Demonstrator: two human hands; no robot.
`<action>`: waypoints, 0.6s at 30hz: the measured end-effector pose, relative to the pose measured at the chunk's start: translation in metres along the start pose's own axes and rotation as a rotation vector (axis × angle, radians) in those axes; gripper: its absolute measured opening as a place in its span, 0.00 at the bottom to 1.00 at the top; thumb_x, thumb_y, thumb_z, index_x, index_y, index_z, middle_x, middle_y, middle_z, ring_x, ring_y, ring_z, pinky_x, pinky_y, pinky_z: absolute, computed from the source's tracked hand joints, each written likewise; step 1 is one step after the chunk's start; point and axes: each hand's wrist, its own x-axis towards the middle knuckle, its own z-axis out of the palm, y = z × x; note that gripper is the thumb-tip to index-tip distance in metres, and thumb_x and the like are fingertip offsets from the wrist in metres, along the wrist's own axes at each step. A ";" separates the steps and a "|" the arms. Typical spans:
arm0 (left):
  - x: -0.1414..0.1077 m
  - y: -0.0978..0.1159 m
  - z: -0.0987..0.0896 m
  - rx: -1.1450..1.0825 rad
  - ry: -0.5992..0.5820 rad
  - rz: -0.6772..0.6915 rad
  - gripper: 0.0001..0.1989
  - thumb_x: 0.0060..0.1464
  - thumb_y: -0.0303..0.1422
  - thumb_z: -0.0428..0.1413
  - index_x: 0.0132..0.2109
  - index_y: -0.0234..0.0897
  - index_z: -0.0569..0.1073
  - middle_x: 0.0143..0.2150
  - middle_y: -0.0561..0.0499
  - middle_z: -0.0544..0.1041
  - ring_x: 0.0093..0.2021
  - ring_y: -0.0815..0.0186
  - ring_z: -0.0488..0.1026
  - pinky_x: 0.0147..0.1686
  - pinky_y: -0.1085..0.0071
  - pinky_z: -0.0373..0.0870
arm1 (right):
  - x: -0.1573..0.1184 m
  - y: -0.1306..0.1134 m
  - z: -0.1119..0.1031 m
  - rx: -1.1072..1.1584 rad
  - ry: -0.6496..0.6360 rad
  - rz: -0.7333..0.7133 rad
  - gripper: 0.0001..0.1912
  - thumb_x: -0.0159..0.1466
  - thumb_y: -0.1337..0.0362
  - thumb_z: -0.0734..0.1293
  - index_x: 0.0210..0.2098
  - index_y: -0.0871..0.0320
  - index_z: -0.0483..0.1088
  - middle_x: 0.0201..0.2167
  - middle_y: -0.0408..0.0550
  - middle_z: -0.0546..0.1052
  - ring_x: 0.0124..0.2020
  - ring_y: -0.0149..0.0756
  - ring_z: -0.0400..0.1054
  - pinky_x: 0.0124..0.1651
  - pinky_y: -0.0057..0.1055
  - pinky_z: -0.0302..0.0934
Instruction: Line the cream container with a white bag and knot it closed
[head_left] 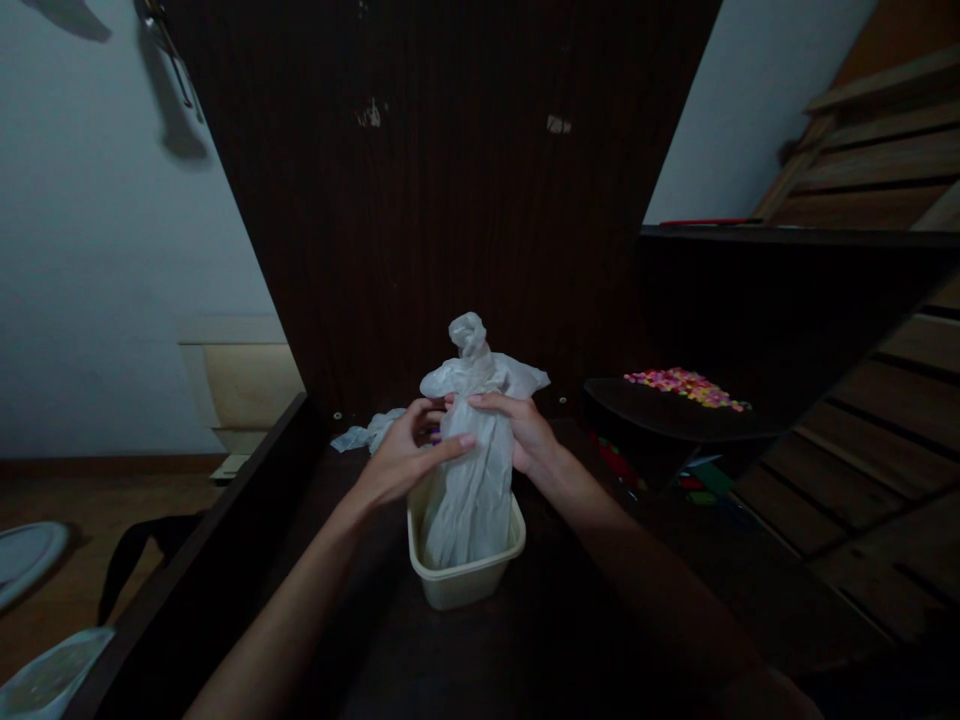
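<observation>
A whitish, translucent plastic bag (476,480) stands upright, gathered near its top with a twisted knot above. Its lower part hangs inside a cream rectangular tub (466,590) on the dark surface. My right hand (525,425) grips the bag's gathered neck, thumb across the front. At the bag's left side is my left hand (409,450), its thumb and fingers apart, the thumb tip against the plastic. Some of its fingertips are hidden behind the bag.
Crumpled plastic (367,432) lies behind my left hand. A dark upright panel (450,200) rises behind the tub. Colourful small pieces (686,385) cover a curved shelf (675,420) at right. A raised dark edge (225,540) runs along the left.
</observation>
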 end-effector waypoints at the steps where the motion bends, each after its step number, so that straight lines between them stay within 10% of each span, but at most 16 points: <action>1: 0.001 -0.002 0.005 -0.053 -0.060 -0.033 0.30 0.40 0.37 0.71 0.50 0.36 0.70 0.46 0.46 0.79 0.46 0.57 0.78 0.44 0.63 0.75 | 0.001 0.002 0.002 -0.001 0.006 -0.012 0.13 0.45 0.69 0.76 0.32 0.62 0.78 0.32 0.50 0.84 0.34 0.41 0.79 0.43 0.36 0.75; 9: 0.010 -0.016 0.026 -0.061 -0.226 -0.074 0.17 0.44 0.29 0.62 0.44 0.35 0.72 0.36 0.50 0.79 0.37 0.61 0.76 0.38 0.68 0.72 | 0.011 0.008 0.019 0.012 -0.040 -0.077 0.12 0.46 0.73 0.74 0.31 0.60 0.76 0.30 0.49 0.83 0.39 0.46 0.80 0.49 0.43 0.74; 14: 0.008 -0.017 0.027 0.014 -0.358 -0.124 0.09 0.50 0.33 0.54 0.25 0.34 0.71 0.23 0.52 0.71 0.24 0.68 0.66 0.28 0.71 0.64 | 0.023 -0.008 0.013 0.019 -0.021 -0.099 0.10 0.49 0.76 0.69 0.30 0.58 0.75 0.25 0.45 0.81 0.30 0.38 0.78 0.38 0.33 0.75; 18: 0.008 -0.017 0.028 0.043 -0.375 -0.110 0.08 0.50 0.35 0.53 0.28 0.36 0.70 0.21 0.57 0.64 0.24 0.70 0.59 0.29 0.72 0.59 | 0.031 -0.026 0.008 0.029 0.016 -0.160 0.09 0.52 0.75 0.66 0.29 0.56 0.73 0.23 0.42 0.79 0.25 0.31 0.73 0.30 0.25 0.71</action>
